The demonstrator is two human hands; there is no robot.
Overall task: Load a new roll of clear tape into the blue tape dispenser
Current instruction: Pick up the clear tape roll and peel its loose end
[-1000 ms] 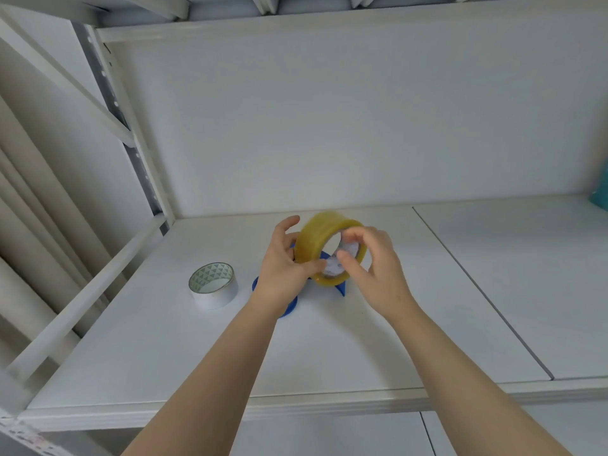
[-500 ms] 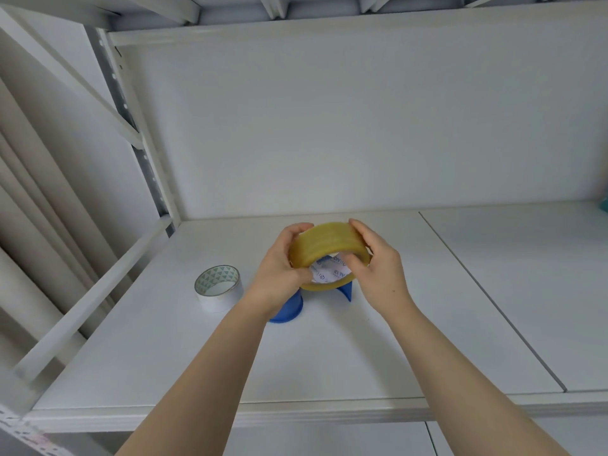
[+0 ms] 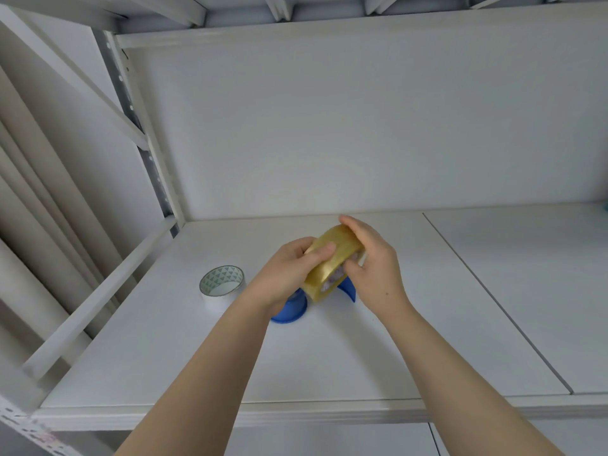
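A yellowish roll of clear tape [image 3: 332, 261] is held tilted above the shelf between both hands. My left hand [image 3: 286, 274] grips its left side with the thumb on the outer face. My right hand [image 3: 371, 268] wraps over its top and right side. Under the roll lies the blue tape dispenser [image 3: 291, 307], mostly hidden by my hands and the roll; a second blue part of it [image 3: 348, 289] shows to the right. A white label shows inside the roll's core.
A second tape roll with a white side and green-triangle core [image 3: 222, 284] stands on the white shelf [image 3: 329, 357] to the left. A diagonal brace [image 3: 98, 297] and upright post border the left side. A seam [image 3: 493, 301] splits the shelf boards.
Both hands have turned the roll, from lying nearly flat to tilted with its outer face toward me. My right hand has shifted over the top of it.
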